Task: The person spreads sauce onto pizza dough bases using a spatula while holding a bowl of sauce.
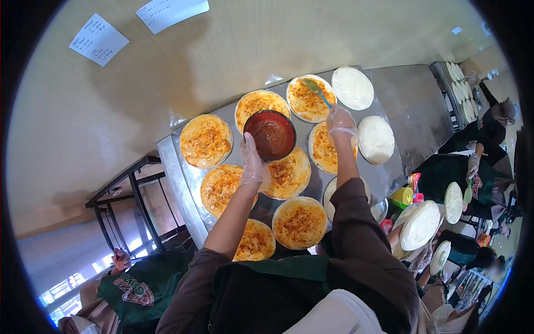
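Observation:
My left hand (255, 162), in a clear plastic glove, grips the rim and side of a dark bowl (271, 135) with red-brown sauce inside. The bowl is tilted toward me above the pizza bases. My gloved right hand (341, 123) is closed around a spoon (318, 91) with a blue handle and a greenish head. That head is over a sauced pizza base (307, 106) at the back; whether it touches cannot be made out. Other sauced bases (205, 141) lie around the bowl. Two plain white bases (352, 88) sit at the right, one behind the other.
The metal table (192, 192) stands against a wall with paper notes (99, 40). At the right, co-workers hold white bases (420, 225) near a yellow container (403, 195). A person in a green apron (139, 289) is at the lower left, near a black metal frame (133, 186).

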### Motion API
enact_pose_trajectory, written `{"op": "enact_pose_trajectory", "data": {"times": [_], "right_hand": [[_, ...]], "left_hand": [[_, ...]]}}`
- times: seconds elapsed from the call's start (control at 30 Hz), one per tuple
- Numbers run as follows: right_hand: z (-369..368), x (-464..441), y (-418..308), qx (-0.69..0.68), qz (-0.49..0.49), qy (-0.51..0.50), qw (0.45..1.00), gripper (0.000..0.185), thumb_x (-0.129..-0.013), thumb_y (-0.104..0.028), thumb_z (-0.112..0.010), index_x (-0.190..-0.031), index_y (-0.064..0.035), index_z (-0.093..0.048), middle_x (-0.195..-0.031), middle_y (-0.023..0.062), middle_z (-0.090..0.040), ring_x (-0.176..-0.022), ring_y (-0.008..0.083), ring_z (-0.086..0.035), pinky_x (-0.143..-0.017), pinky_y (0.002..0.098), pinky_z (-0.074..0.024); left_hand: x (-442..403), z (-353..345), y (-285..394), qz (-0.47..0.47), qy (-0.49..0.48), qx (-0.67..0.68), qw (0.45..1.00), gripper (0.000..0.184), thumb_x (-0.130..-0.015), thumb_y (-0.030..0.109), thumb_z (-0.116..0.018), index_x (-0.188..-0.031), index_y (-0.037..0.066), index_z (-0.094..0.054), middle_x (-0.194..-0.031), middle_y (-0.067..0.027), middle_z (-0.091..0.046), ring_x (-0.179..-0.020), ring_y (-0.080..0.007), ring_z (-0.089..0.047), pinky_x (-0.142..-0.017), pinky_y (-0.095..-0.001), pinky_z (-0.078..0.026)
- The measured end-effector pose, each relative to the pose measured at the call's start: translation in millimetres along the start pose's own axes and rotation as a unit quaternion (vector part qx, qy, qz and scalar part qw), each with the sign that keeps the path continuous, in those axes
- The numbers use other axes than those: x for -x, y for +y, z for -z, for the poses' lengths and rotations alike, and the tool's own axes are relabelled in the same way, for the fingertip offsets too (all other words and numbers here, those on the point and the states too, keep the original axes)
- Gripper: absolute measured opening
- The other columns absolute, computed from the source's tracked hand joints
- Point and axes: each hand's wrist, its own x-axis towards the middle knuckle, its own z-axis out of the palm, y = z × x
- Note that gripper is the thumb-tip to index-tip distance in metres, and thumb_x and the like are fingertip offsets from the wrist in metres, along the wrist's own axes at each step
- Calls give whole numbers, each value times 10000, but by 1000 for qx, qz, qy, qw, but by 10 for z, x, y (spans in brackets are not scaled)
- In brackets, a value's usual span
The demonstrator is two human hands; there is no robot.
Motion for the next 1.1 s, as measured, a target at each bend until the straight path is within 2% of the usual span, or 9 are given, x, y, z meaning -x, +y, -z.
{"op": "enact_pose_trajectory", "data": {"times": [0.13,0.23,0.33,0.47,0.53,0.77,0.8,1.0,1.1], "right_hand": [[-106,-176,-40,59,25,0,998,310,-970,-313,-479,-1070,-113,-694,-1004,173,-707,-944,368,-678,-817,485,-531],[-77,-182,-149,50,93,0,994,313,-968,-303,-474,-1050,-98,-696,-1003,174,-708,-937,371,-679,-807,476,-534],[58,-222,-205,29,69,27,997,310,-965,-289,-468,-1040,-92,-695,-1010,174,-708,-947,366,-680,-814,469,-535],[103,-261,-373,98,82,-29,991,328,-965,-294,-445,-1034,-103,-703,-1018,161,-714,-957,342,-689,-828,457,-540],[210,-186,-430,113,119,-29,986,341,-964,-293,-432,-1037,-105,-707,-1031,155,-716,-963,329,-694,-836,451,-543],[561,-382,-295,116,24,-21,993,307,-923,-259,-487,-991,-74,-723,-1013,165,-723,-935,325,-706,-818,442,-549],[512,-360,-231,113,26,31,993,312,-918,-260,-486,-984,-74,-727,-1019,163,-722,-949,333,-700,-824,438,-548],[97,-92,341,74,53,18,996,305,-918,-274,-480,-995,-95,-715,-1075,157,-708,-1011,344,-673,-858,438,-530],[112,57,503,40,-57,-13,997,280,-895,-282,-518,-983,-91,-703,-1040,158,-709,-975,351,-672,-833,456,-527]], "left_hand": [[97,144,-87,-4,10,-7,1000,863,-960,654,-433,-1514,41,-186,-1488,-203,-361,-1317,-359,-477,-929,-511,-549],[229,123,30,-10,-7,4,1000,865,-965,649,-427,-1517,31,-182,-1481,-201,-368,-1318,-346,-476,-954,-501,-538],[249,230,-64,-4,-2,10,1000,851,-968,645,-426,-1514,36,-195,-1474,-195,-377,-1309,-336,-485,-961,-488,-536],[250,291,-124,-11,1,13,1000,832,-967,646,-429,-1505,49,-217,-1466,-185,-389,-1295,-329,-501,-951,-498,-537],[335,218,-32,6,6,29,1000,757,-979,640,-402,-1492,94,-302,-1453,-142,-443,-1288,-300,-514,-992,-499,-508],[526,133,82,15,4,32,999,729,-990,635,-375,-1486,101,-341,-1450,-126,-467,-1292,-290,-516,-1000,-517,-501],[522,137,81,16,3,35,999,735,-988,638,-375,-1488,100,-338,-1452,-126,-464,-1294,-290,-514,-1003,-521,-499],[600,172,124,24,-14,23,999,743,-982,645,-380,-1493,109,-322,-1456,-123,-454,-1292,-284,-513,-999,-507,-505],[593,232,97,1,-25,24,999,724,-984,644,-382,-1486,126,-321,-1447,-119,-452,-1276,-279,-523,-971,-477,-527]]}}
